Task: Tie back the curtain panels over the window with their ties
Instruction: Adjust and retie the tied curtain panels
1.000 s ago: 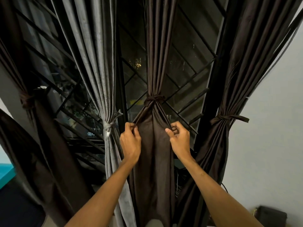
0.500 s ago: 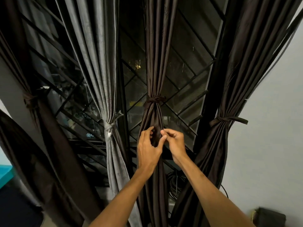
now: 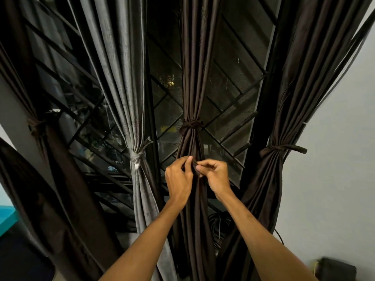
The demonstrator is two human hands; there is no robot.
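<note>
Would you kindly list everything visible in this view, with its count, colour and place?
brown curtain panels: three, dark brown; far left, centre panel, right; another dark fold hangs at lower left.
grey curtain panel: one, grey, left of centre.
ties: four, one round each panel; brown, grey.
window grille: one, black bars, behind the panels.
wall: one, light grey, right.
coiled cable: one, black, low between the centre and right panels.
box: one, dark, bottom right.
teal surface: one, left edge.
left hand, right hand: two, both pinching the centre panel's folds below its tie.
</note>
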